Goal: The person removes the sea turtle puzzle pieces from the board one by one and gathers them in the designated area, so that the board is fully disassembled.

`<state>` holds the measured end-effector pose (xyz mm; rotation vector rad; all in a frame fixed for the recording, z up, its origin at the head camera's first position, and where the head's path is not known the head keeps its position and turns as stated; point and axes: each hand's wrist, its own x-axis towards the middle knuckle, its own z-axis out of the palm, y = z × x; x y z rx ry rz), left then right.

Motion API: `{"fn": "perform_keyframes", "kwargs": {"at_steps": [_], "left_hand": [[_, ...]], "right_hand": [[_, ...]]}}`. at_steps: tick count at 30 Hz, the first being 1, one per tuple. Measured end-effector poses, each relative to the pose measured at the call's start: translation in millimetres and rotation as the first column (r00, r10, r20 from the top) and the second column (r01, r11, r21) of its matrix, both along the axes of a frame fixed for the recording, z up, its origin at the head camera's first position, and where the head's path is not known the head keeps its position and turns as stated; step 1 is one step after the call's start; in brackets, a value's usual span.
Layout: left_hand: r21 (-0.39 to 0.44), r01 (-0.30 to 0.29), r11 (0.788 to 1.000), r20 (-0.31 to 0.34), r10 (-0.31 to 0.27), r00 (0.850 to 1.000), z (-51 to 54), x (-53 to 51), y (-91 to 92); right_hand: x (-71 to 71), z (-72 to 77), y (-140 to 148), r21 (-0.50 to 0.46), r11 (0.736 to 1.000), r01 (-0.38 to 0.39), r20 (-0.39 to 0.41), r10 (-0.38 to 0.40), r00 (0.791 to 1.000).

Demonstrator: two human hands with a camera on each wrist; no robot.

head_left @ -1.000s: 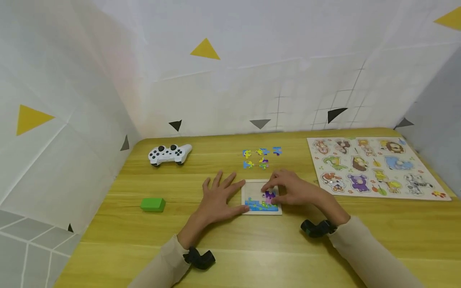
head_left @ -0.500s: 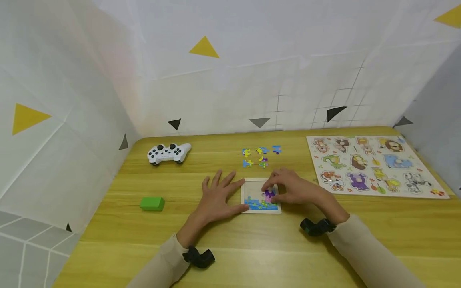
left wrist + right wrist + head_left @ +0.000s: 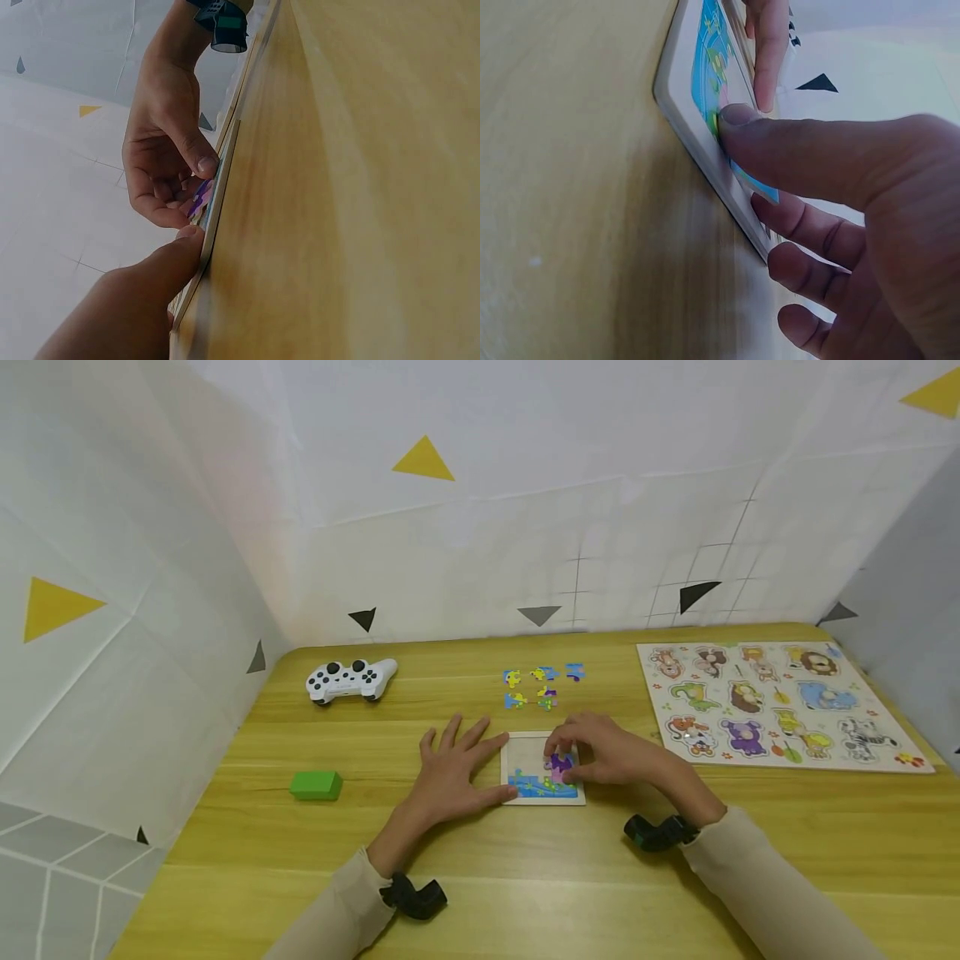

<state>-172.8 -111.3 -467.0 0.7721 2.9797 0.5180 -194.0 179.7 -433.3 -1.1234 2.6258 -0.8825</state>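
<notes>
A small framed puzzle tray [image 3: 543,803] lies on the table, with blue pieces [image 3: 528,787] along its bottom and a purple-and-pink part [image 3: 558,767] at its right side. My left hand [image 3: 448,781] is spread flat at the tray's left, its thumb and index fingertip touching the frame. Over the right side, my right hand [image 3: 618,756] pinches a purple puzzle piece [image 3: 198,200] between thumb and curled fingers. In the right wrist view, the thumb [image 3: 802,150] covers part of a blue-edged piece [image 3: 756,182]; the fingers hide how it sits.
Several loose puzzle pieces [image 3: 514,701] lie behind the tray. A white game controller [image 3: 350,681] stands at the back left and a green block [image 3: 316,786] at the left. At the right lies a large animal puzzle board [image 3: 787,708].
The right fingertips have shifted slightly over the purple piece. My left hand stays at the tray's left side, and the loose pieces have not moved.
</notes>
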Motion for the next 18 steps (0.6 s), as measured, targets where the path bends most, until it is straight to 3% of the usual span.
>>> {"fn": "perform_keyframes", "kwargs": {"at_steps": [18], "left_hand": [[-0.007,0.002,1.0,0.007,-0.002,1.0,-1.0,-0.2,-0.9]], "right_hand": [[0.6,2.0,2.3,0.073,0.997,0.012,0.035,-0.015,0.999]]}}
